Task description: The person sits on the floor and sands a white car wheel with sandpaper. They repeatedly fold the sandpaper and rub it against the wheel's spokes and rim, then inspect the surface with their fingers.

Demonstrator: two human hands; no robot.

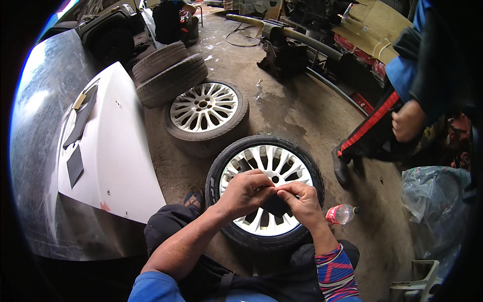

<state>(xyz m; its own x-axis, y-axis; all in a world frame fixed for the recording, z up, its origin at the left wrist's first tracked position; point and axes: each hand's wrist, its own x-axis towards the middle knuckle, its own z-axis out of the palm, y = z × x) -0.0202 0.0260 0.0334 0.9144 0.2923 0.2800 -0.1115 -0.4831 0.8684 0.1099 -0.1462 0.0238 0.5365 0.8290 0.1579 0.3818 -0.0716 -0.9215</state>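
Observation:
Over a white multi-spoke wheel (256,229) lying flat with its black tyre (316,181), my two hands meet at the fingertips. My left hand (246,192) is closed, its thumb and forefinger pinching the edge of a piece of dark sandpaper (275,205). The right hand (303,201) pinches the same sheet from the other side. Below the fingers the sheet hangs in front of the spokes, and another dark bit shows above the left knuckles. Part of the sheet is hidden by the hands.
Beyond lies a second white wheel (220,106), with two tyres (173,80) leaning behind it. A white car panel (126,146) carrying dark sheets is at left. A plastic bottle (343,214) lies to the right. Another person (372,121) stands at right, near a clear plastic bag (437,196).

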